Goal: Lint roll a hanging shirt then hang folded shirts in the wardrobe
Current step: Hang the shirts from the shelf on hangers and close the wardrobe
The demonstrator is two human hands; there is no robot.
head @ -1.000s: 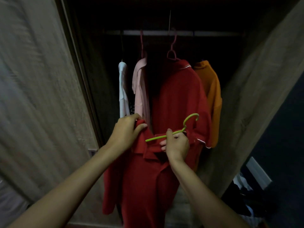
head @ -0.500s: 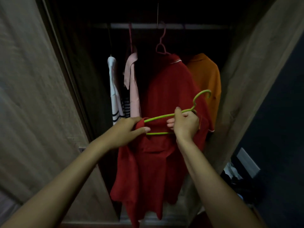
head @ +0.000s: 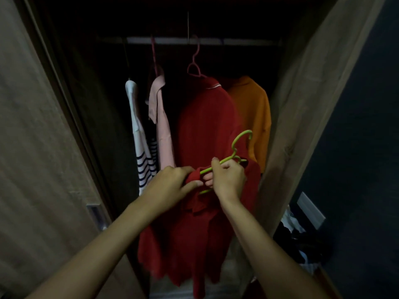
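Below the wardrobe rail point(head: 216, 41), the right hand point(head: 228, 180) has its fingers clenched around the green hanger point(head: 234, 155), hook kept upward, probably ready for the rail. The left hand point(head: 170, 185) pinches the red shirt point(head: 194, 244) at its collar, apparently working it over the hanger's arm, in front of the already hung red shirt point(head: 205, 121).

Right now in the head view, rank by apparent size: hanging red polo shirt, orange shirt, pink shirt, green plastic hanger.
1. Hanging red polo shirt
2. Orange shirt, partly hidden behind the red one
3. Pink shirt, seen edge-on, so its rank against the orange is unsure
4. Green plastic hanger, nearest the camera
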